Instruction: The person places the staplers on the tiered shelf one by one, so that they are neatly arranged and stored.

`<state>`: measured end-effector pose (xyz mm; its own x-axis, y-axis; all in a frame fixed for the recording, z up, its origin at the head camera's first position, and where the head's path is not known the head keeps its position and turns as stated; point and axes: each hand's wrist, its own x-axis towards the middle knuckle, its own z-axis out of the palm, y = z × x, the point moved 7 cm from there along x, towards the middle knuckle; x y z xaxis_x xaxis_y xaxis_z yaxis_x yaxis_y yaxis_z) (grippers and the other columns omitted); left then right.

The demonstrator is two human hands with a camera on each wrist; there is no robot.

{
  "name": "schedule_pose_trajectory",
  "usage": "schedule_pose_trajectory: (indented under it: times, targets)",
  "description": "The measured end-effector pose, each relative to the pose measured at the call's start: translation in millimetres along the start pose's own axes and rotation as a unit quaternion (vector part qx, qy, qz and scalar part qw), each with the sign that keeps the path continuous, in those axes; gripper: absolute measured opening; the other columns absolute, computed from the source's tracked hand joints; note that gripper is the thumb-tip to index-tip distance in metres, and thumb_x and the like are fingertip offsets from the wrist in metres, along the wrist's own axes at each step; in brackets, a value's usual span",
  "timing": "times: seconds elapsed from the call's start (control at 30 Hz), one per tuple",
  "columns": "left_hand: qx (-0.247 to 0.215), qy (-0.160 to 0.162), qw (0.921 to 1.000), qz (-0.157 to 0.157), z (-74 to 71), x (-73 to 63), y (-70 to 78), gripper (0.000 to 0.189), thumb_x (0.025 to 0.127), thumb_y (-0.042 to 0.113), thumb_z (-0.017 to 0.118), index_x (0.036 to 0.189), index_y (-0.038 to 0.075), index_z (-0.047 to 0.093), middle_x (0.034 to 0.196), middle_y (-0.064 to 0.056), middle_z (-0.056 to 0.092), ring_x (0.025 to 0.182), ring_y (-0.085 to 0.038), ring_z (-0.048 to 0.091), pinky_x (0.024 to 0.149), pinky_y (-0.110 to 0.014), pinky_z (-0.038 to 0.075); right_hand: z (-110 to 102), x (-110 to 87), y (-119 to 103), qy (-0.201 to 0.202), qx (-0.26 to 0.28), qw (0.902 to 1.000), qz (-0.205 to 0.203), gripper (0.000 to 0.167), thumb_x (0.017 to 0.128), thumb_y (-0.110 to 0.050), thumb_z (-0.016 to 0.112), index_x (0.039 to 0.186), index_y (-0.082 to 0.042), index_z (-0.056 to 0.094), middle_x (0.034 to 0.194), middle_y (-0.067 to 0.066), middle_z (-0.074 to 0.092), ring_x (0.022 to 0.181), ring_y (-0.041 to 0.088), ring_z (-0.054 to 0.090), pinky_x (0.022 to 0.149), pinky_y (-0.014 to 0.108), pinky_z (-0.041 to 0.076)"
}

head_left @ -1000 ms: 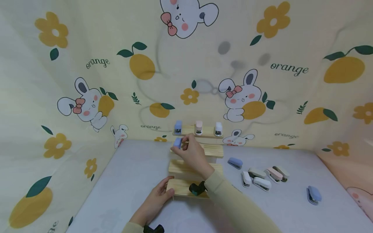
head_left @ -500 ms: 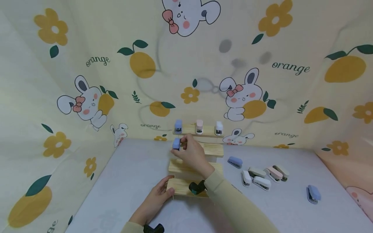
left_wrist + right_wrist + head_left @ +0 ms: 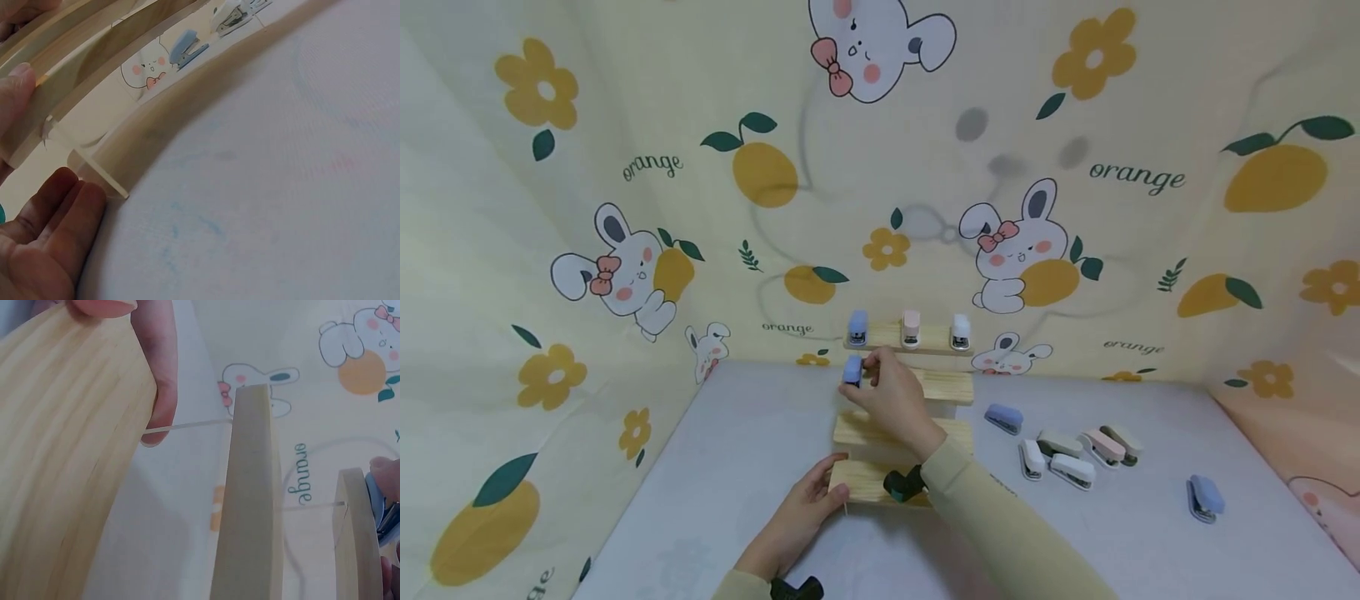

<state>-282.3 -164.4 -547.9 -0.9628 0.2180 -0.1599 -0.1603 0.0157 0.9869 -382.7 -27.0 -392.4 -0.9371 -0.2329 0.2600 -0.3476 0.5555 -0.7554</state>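
Note:
My right hand [image 3: 895, 398] pinches a small blue stapler [image 3: 852, 371] between thumb and fingers. The stapler is at the left end of the second-highest board [image 3: 947, 387] of a stepped wooden rack, its front facing me. In the right wrist view, part of this blue stapler [image 3: 375, 497] shows against the board's face at the right edge. My left hand [image 3: 805, 508] holds the left end of the lowest board [image 3: 865, 479], thumb on top. The left wrist view shows its other fingers [image 3: 75, 219] beside a thin clear side support [image 3: 100, 172].
On the top board stand a blue stapler [image 3: 858, 328], a pink stapler [image 3: 912, 329] and a white stapler [image 3: 960, 332]. Right of the rack lie several more, including a blue stapler [image 3: 1003, 418], a white stapler [image 3: 1072, 472] and, farther right, another blue stapler [image 3: 1206, 498]. Patterned cloth [image 3: 820, 233] hangs behind.
The pinched blue stapler has turned from a slant to face the front and shifted slightly left, the right fingers moving with it. My left hand has stayed on the lowest board.

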Motion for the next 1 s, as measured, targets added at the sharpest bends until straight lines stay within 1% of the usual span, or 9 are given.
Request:
schedule_pose_trajectory:
  times: [0.1,0.33,0.43,0.53,0.6,0.67,0.8,0.93,1.0]
  targets:
    - [0.001,-0.001,1.0000,0.004,0.8,-0.3,-0.3,0.070,0.091,0.044,0.063,0.150,0.017,0.034,0.151,-0.016,0.033,0.137,-0.028,0.034,0.107,-0.035,0.037,-0.1,-0.7,0.7,-0.002,-0.002,1.0000,-0.002,0.050,0.080,-0.045,0.077,0.110,-0.014,0.052,0.096,0.007,0.060,0.081,0.018,0.052,0.064,0.031,0.046]
    - [0.000,-0.003,0.9999,0.011,3.9,1.0,0.2,0.069,0.093,0.042,0.061,0.150,0.016,0.033,0.150,-0.016,0.036,0.137,-0.028,0.035,0.108,-0.036,0.036,-2.4,-1.4,2.2,-0.001,-0.006,1.0000,-0.003,0.051,0.080,-0.045,0.077,0.112,-0.014,0.052,0.095,0.004,0.058,0.081,0.018,0.052,0.065,0.030,0.046]
    - [0.002,-0.005,0.9999,0.015,4.3,1.4,-0.5,0.069,0.093,0.042,0.061,0.150,0.015,0.033,0.149,-0.017,0.037,0.136,-0.029,0.036,0.107,-0.036,0.037,-3.6,-3.1,3.0,-0.006,0.004,1.0000,-0.003,0.053,0.080,-0.043,0.078,0.115,-0.013,0.052,0.104,0.005,0.060,0.086,0.018,0.053,0.068,0.031,0.048]
    - [0.009,-0.007,0.9998,0.019,3.5,1.5,-1.0,0.068,0.094,0.041,0.061,0.150,0.016,0.033,0.148,-0.016,0.039,0.135,-0.028,0.038,0.108,-0.036,0.036,-7.7,-7.3,3.2,-0.012,0.019,0.9997,-0.008,0.058,0.080,-0.043,0.078,0.121,-0.012,0.051,0.117,0.005,0.059,0.093,0.019,0.054,0.074,0.033,0.049]
    - [0.015,-0.005,0.9997,0.020,2.7,1.7,-0.7,0.067,0.093,0.041,0.061,0.149,0.017,0.034,0.146,-0.014,0.041,0.133,-0.026,0.040,0.108,-0.037,0.036,-11.9,-11.8,5.1,-0.015,0.030,0.9994,-0.009,0.060,0.079,-0.044,0.078,0.124,-0.016,0.051,0.124,0.001,0.057,0.099,0.017,0.055,0.079,0.033,0.050]
    - [0.023,-0.004,0.9995,0.024,1.9,1.9,0.5,0.066,0.093,0.041,0.061,0.149,0.017,0.034,0.145,-0.014,0.043,0.132,-0.026,0.041,0.108,-0.038,0.035,-17.9,-17.9,7.9,-0.019,0.047,0.9987,-0.010,0.060,0.078,-0.046,0.079,0.124,-0.020,0.051,0.126,-0.001,0.056,0.103,0.017,0.055,0.082,0.035,0.051]
    - [0.027,0.001,0.9993,0.025,1.1,1.4,2.9,0.066,0.093,0.041,0.061,0.149,0.018,0.035,0.143,-0.013,0.044,0.132,-0.026,0.042,0.109,-0.040,0.034,-34.3,-33.3,16.0,-0.023,0.067,0.9973,-0.022,0.059,0.078,-0.050,0.078,0.125,-0.025,0.052,0.120,-0.003,0.058,0.103,0.016,0.054,0.084,0.037,0.050]
    - [0.025,0.005,0.9995,0.021,0.7,-0.7,1.9,0.068,0.093,0.042,0.062,0.149,0.017,0.034,0.145,-0.014,0.042,0.134,-0.027,0.039,0.110,-0.041,0.031,-55.5,-50.2,27.1,-0.015,0.055,0.9967,-0.059,0.060,0.080,-0.050,0.075,0.127,-0.021,0.054,0.109,0.001,0.060,0.096,0.017,0.053,0.080,0.040,0.050]
    - [0.024,0.005,0.9995,0.021,0.9,-1.6,0.4,0.068,0.093,0.042,0.062,0.149,0.016,0.034,0.146,-0.014,0.041,0.136,-0.027,0.037,0.111,-0.040,0.031,-67.5,-59.0,35.7,-0.006,0.046,0.9964,-0.071,0.060,0.080,-0.049,0.075,0.128,-0.020,0.054,0.107,0.002,0.060,0.093,0.018,0.052,0.077,0.039,0.050]
